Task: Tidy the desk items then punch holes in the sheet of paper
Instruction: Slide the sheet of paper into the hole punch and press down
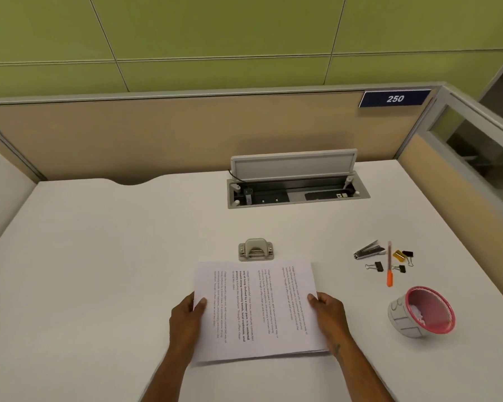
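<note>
A printed sheet of paper (256,309) is turned sideways in front of me, its text running vertically. My left hand (186,317) grips its left edge with the thumb on top. My right hand (328,311) grips the right edge the same way. The sheet's far edge lies just short of a grey hole punch (256,250) standing on the white desk (114,256). A thin stack edge shows at the sheet's lower right, so it may be more than one sheet.
At the right lie a stapler (368,250), an orange pen (389,266), a yellow sharpener (399,255) and several black binder clips (376,266). A tipped pink mesh cup (423,311) lies nearer me. An open cable hatch (296,187) sits at the back.
</note>
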